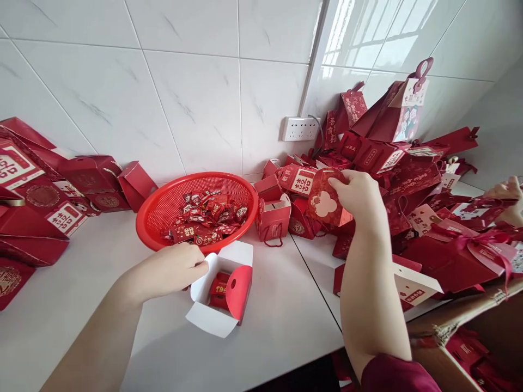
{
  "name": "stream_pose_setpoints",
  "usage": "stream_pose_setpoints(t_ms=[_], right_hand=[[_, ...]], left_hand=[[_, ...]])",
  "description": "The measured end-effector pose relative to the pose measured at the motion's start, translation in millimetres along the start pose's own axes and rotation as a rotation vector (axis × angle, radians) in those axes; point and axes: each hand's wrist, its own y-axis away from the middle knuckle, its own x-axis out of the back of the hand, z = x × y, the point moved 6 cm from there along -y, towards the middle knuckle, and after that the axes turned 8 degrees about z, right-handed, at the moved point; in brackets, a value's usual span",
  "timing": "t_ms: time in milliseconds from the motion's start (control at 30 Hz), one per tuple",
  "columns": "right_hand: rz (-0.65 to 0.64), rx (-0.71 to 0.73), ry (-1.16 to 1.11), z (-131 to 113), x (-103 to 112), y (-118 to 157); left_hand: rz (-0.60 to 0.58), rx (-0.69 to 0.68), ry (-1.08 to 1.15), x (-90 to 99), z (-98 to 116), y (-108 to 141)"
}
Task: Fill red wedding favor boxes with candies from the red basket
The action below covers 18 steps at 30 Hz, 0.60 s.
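My left hand is closed on the left wall of an open gift box, red outside and white inside. The box stands on the table with its flaps spread, and a small red packet with gold characters lies in it. Farther right, my right hand pinches the top edge of a dark red gift box with a pale shape on its face. It is held up in front of the piled boxes. Behind my left hand is a red plastic basket holding many red-wrapped candies.
Folded red gift boxes are heaped along the right side, and more boxes stand at the left. A cardboard carton sits lower right. Another person's hand shows at the right edge. A power strip is on the tiled wall.
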Motion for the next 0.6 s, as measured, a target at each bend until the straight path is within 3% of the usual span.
stream_pose_setpoints(t_ms=[133,200,333,400,467,567,600], right_hand=[[0.146,0.102,-0.214,-31.3,-23.9,-12.9],[0.150,0.172,-0.311,-51.9,-43.6,-16.5],[-0.209,0.330,-0.237,-82.5,-77.2,-5.1],[-0.314,0.372,-0.158,-79.9,-64.2,8.7],[-0.362,0.371,-0.075,-64.4,-35.2,23.3],[-0.469,0.273,0.088,-16.7,7.0,46.4],[-0.449,0.210,0.129,4.9,19.2,52.5]], left_hand=[[-0.017,0.007,-0.025,-0.9,0.8,-0.5],[-0.020,0.019,-0.019,-0.7,1.7,0.7],[-0.019,0.026,-0.009,-0.1,2.7,3.5],[-0.018,0.020,-0.004,-0.4,2.1,3.2],[-0.014,-0.003,-0.002,-0.5,2.5,1.9],[-0.014,-0.022,-0.012,-0.1,4.7,0.1],[-0.020,-0.019,-0.016,0.1,5.6,0.1]])
